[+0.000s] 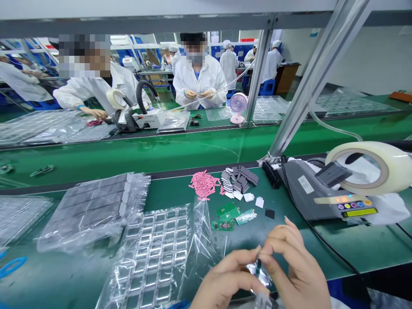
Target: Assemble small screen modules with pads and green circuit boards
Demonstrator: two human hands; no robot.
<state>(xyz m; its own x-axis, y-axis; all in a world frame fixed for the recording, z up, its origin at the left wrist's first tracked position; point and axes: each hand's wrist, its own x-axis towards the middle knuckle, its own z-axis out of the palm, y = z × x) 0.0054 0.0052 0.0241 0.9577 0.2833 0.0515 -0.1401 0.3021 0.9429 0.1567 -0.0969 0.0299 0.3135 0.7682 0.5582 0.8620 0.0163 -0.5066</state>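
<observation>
Close to the table's front edge, my left hand (230, 277) and my right hand (294, 264) meet, fingertips pinched together. Between them is a small thin piece with a dark green edge and a shiny silver face (264, 275); the fingers cover much of it. Just beyond lie several green circuit boards (228, 210), one with a silvery face (246, 216). A black square (269, 213) and white pieces (249, 197) rest near them. Farther back are a heap of pink strips (204, 184) and rows of dark grey pieces (241, 178).
A clear compartment tray (154, 253) lies left of my hands, with a bagged stack of trays (93, 201) beyond it. To the right stands a grey tape machine (309, 189) with a tape roll (383, 167) and black cable. Co-workers (199, 81) sit across the green partition (193, 150).
</observation>
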